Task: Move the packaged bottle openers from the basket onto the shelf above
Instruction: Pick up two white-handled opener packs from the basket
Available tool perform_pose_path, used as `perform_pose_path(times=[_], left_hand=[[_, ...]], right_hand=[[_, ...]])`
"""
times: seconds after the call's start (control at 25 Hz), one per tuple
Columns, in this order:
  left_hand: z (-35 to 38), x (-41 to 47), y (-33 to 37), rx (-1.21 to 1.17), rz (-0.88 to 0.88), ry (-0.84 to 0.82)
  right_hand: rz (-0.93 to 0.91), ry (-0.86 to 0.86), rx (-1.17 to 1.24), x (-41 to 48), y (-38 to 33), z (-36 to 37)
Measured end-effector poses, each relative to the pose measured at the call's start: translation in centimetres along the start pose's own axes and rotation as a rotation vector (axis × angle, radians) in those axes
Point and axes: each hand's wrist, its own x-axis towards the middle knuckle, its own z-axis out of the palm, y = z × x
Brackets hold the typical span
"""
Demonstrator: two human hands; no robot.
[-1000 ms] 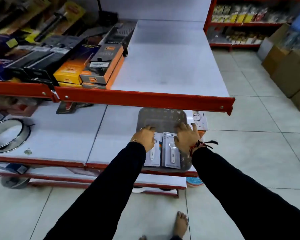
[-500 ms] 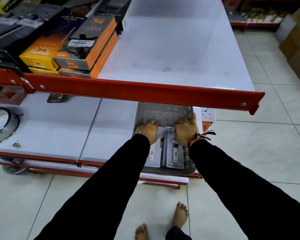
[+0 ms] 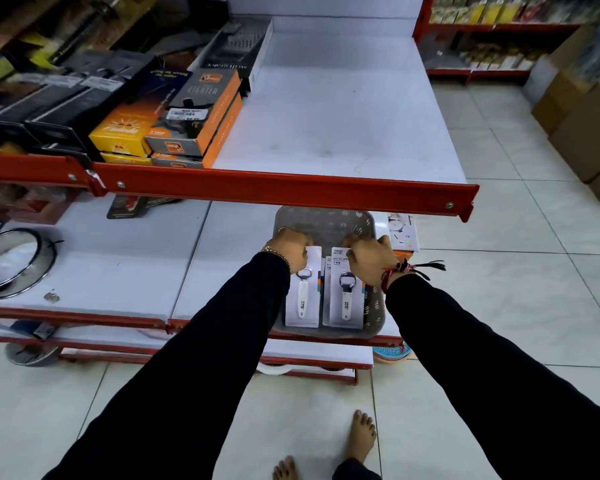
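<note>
A grey perforated basket (image 3: 376,306) sits on the lower white shelf, partly under the red front rail of the upper shelf (image 3: 343,109). Two carded bottle openers with white handles lie side by side in it. My left hand (image 3: 290,249) is closed on the top edge of the left pack (image 3: 303,299). My right hand (image 3: 369,258) grips the top of the right pack (image 3: 343,299). Both packs still rest in the basket.
Orange and black boxed lighters (image 3: 194,112) and dark boxes fill the left of the upper shelf. The red rail (image 3: 284,188) overhangs the basket. A steel sieve (image 3: 13,261) lies at the left of the lower shelf. Cardboard boxes (image 3: 582,123) stand at the right. My bare feet (image 3: 361,434) are on the tiles.
The view has tilted back up a little. Both hands have curled tighter on the tops of the two packs, which stay in the basket.
</note>
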Motion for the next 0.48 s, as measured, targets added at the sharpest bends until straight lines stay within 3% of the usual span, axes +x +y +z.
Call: perform_pose_path(times=[0.48], left_hand=[[-9.0, -12.5, 2.0, -0.001, 0.107, 0.34]], right_hand=[[-0.049, 0.404, -0.126, -11.3, -6.2, -9.6]])
